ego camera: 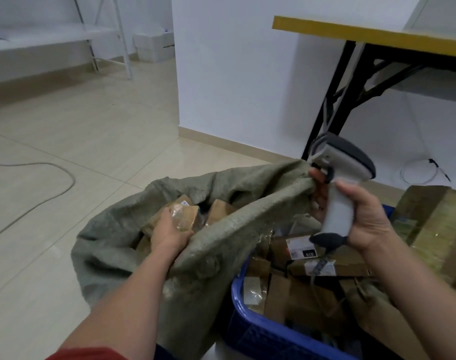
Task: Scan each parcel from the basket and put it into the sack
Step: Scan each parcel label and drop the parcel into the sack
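Observation:
A grey-green woven sack (117, 245) stands open on the floor, with several brown parcels inside. My left hand (167, 232) reaches into its mouth and grips a small taped cardboard parcel (186, 215). My right hand (362, 216) holds a white and grey barcode scanner (338, 178) by its handle, and its fingers also pinch the sack's rim up at the right. Below that hand a blue basket (250, 326) holds several brown parcels with white labels (299, 246).
A yellow-topped table (377, 35) on black legs stands at the back right against a white wall. A large taped box (435, 219) sits at the right edge. A grey cable (65, 178) loops over the tiled floor at left. White shelving stands far left.

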